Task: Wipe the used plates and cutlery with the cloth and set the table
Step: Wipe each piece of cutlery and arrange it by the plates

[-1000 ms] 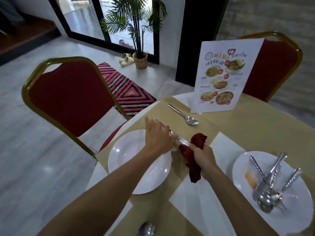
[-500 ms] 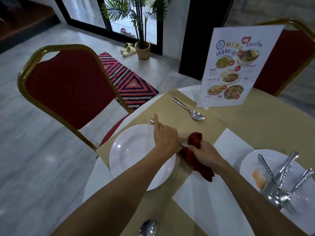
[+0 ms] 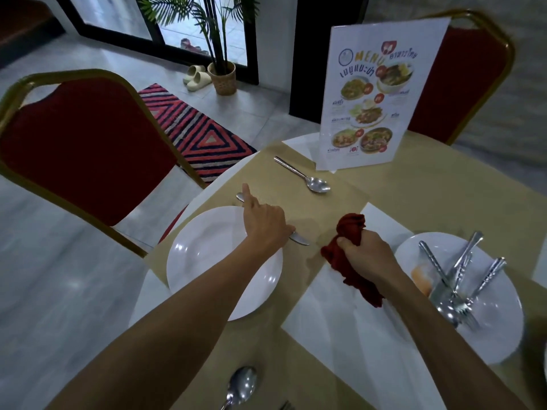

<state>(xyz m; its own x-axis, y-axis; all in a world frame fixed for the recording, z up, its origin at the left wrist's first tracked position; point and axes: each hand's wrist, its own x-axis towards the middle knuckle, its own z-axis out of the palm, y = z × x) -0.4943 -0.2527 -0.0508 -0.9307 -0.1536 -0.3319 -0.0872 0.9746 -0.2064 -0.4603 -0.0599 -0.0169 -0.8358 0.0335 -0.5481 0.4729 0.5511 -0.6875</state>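
The left hand (image 3: 263,223) holds the knife (image 3: 299,240) down at 1 o'clock of the white plate (image 3: 207,261). At the plate's 3 o'clock, the right hand (image 3: 367,255) squeezes the red cloth (image 3: 350,224).

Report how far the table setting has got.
Done, it seems: a clean white plate and a spoon lie on the placemat. In hand: the left hand holds a knife down beside that plate; the right hand grips the red cloth. Left: the smeared plate on the right, with its pile of cutlery, looks unwiped.
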